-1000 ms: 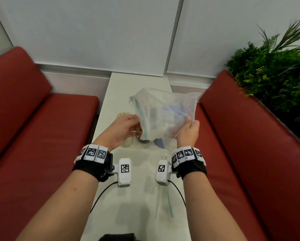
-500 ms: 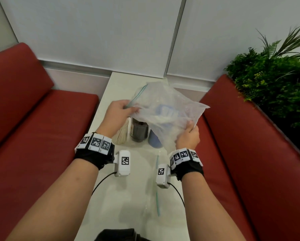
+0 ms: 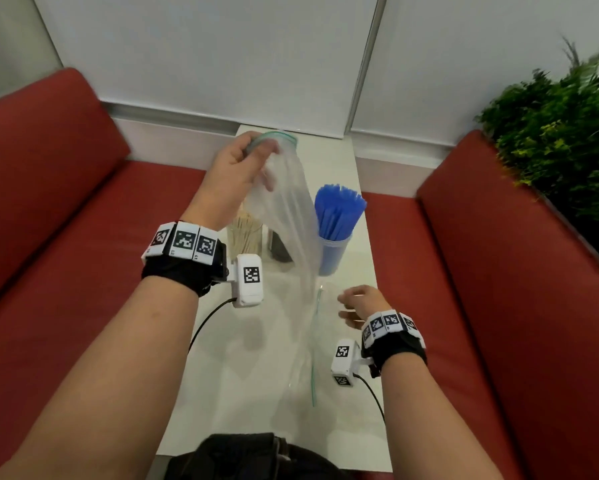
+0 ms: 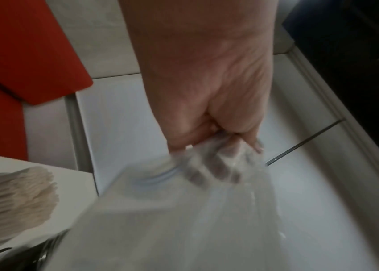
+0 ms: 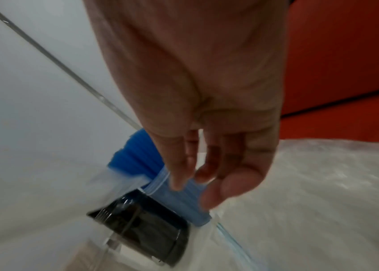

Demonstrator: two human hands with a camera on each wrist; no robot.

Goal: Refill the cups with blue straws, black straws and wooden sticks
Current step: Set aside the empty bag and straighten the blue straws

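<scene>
1 dark cup point(image 3: 280, 250) behind blurred bag point(image 3: 291, 216)

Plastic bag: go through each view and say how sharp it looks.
Head view: the plastic bag is streaked with motion blur below the left hand, while the blue straws stay crisp. Left wrist view: the bag is a smeared haze. Right wrist view: its edge is blurred by the right hand.

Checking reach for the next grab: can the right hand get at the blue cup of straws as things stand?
Probably yes. The right hand is open and holds nothing, just in front of the blue cup. The empty clear bag, which the left hand grips, hangs beside the cup, not between them.
</scene>
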